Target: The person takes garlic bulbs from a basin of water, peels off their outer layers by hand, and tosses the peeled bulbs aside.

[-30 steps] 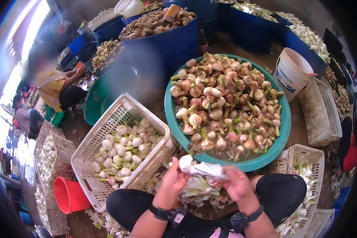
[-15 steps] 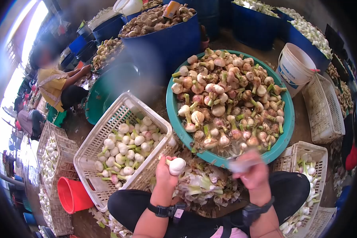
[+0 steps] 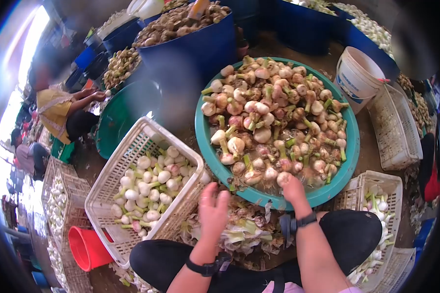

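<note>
My left hand [image 3: 213, 212] is raised by the right side of the white crate, fingers apart and nothing in it. Inside that crate [image 3: 99, 207] lie peeled white garlic bulbs [image 3: 154, 193] with short green stems. At the near rim of the round teal tub [image 3: 355, 161], my right hand [image 3: 295, 191] has its fingers closed on a garlic bulb [image 3: 283, 179]. Unpeeled, brownish garlic bulbs [image 3: 274, 110] are heaped in the tub, with some water at the near side. Stripped skins [image 3: 249, 229] lie between my knees, below the tub.
A red bucket [image 3: 87, 249] stands left of the crate, a white bucket [image 3: 358, 78] behind the tub at right. Another crate of white bulbs [image 3: 379, 215] is by my right knee. A large blue bin [image 3: 190, 49] holds more garlic. A person in yellow [image 3: 58, 110] sits at left.
The white bulb has left my left hand, which is now spread. My right hand has moved left and forward to a bulb at the tub's near edge. The view has shifted slightly.
</note>
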`<state>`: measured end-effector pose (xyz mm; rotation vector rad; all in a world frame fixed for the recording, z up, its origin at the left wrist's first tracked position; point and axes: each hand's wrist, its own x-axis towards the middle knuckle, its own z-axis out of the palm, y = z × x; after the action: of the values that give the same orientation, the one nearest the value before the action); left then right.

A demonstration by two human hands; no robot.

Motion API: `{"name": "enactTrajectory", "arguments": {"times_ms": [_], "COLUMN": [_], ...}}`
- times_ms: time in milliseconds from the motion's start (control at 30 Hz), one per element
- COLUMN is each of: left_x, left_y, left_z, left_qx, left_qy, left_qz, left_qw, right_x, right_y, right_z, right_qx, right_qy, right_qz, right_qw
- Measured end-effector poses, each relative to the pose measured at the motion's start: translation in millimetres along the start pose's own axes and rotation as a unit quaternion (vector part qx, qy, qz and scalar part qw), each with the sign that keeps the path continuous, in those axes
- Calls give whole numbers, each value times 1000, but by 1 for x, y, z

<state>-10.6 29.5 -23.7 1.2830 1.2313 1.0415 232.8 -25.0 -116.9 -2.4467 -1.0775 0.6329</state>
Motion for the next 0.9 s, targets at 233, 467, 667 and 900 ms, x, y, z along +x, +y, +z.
{"name": "enactTrajectory", "arguments": {"times_ms": [233, 467, 667, 900], "left_x": [0, -6, -9, -17], "left_y": [-17, -15, -7, -5], "left_z": [17, 7, 4, 7], "left_qx": [13, 25, -45, 48], "left_qy": [-234, -263, -255, -307], "left_qz": [-265, -204, -219, -182], "left_qw": [935, 943, 941, 933], "right_x": [-109, -127, -111, -124], "right_y": [-106, -107, -87, -97], "right_z": [-22, -25, 6, -16], "right_qx": [65, -95, 383, 136], "right_qy": [-16, -36, -206, 66], "right_qz": [-323, -356, -35, -297], "right_qw": [944, 929, 900, 943]}}
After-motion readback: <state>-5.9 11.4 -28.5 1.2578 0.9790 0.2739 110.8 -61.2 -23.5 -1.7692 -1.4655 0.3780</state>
